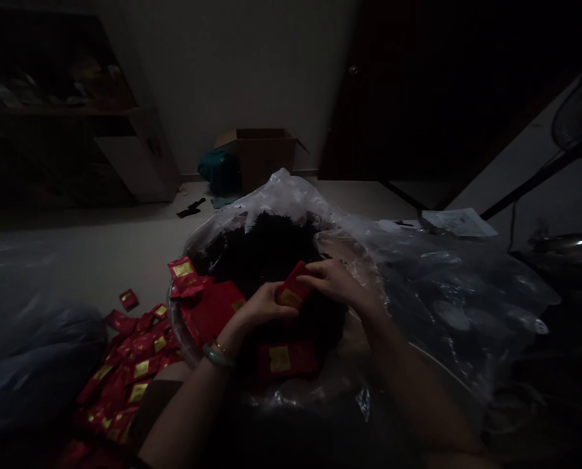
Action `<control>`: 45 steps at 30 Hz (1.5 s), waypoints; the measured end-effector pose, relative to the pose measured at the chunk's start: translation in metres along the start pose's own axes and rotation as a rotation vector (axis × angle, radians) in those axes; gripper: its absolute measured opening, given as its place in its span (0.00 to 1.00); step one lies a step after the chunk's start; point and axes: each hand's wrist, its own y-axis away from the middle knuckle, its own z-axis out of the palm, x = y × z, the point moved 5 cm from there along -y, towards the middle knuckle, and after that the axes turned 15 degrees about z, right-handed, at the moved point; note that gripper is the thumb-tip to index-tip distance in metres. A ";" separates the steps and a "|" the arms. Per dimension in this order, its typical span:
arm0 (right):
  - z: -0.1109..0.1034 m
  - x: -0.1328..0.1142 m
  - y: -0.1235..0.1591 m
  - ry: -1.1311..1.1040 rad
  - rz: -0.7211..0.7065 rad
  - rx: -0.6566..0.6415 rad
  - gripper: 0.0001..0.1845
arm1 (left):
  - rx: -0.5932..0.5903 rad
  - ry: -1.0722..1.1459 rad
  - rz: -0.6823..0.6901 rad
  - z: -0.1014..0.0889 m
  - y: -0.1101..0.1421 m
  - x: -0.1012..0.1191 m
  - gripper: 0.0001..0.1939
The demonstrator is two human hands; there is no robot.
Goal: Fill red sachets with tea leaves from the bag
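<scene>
Both hands hold one small red packet (292, 290) over a plastic-lined round container (178, 326). My left hand (266, 305) grips its lower left side, thumb in front. At its upper right edge, the fingers of my right hand (334, 280) pinch the packet. Beneath lies a heap of dark, loose leaf-like material (266, 244); it looks like dried tea, though the light is dim. A red packet with a gold label (280, 358) rests near the container's front. More red packets (210, 309) lie at its left rim, beside my left wrist.
Many red packets (142, 352) are piled on the floor at left, near a dark plastic-covered bundle (41, 365). Clear plastic sheeting (457, 306) spreads at right. An open cardboard box (266, 159) stands by the wall, beside a green bag (219, 170). A fan (577, 124) is at right.
</scene>
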 end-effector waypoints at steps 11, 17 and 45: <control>-0.008 0.001 0.001 0.055 -0.188 0.068 0.14 | -0.086 -0.133 -0.097 -0.011 0.003 -0.011 0.15; -0.010 -0.018 0.014 0.152 -0.331 0.107 0.08 | -0.076 -0.221 0.037 -0.009 0.000 -0.001 0.17; 0.002 0.001 0.001 -0.017 -0.028 0.081 0.26 | 0.255 -0.193 0.079 -0.033 0.000 0.016 0.11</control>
